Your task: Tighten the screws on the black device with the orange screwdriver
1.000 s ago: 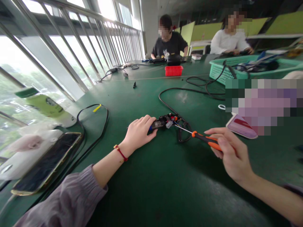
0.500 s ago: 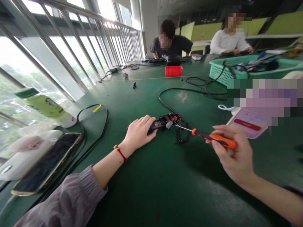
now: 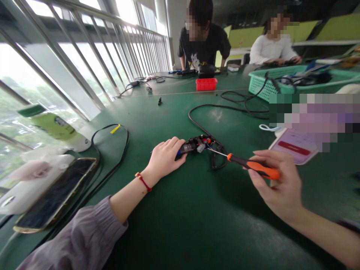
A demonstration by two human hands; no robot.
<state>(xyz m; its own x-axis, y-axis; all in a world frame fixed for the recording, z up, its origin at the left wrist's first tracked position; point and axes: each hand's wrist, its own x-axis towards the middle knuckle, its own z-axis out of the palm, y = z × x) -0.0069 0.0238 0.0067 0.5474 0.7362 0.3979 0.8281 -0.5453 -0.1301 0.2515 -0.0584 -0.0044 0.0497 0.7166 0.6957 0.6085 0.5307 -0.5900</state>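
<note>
My left hand is wrapped round the dark, tube-shaped body of a corded power tool lying on the table. The tool's right end is open, showing red, orange and grey parts and thin wires. A black cable runs from that end. In my right hand is an orange-and-black screwdriver, its handle held between thumb and fingers. The screwdriver's shaft points left, with its tip at the wires of the open end. Whether the tip touches a screw is too small to tell.
A phone with a lit screen lies beyond my right hand. At the left are a dark phone, a green-capped bottle and a looped black cable. Farther back stand a red tray and a green basket. Two people are across the table.
My right hand and the screwdriver have shifted very slightly left. My left hand and the power tool stay in place. The person in black across the table has risen higher.
</note>
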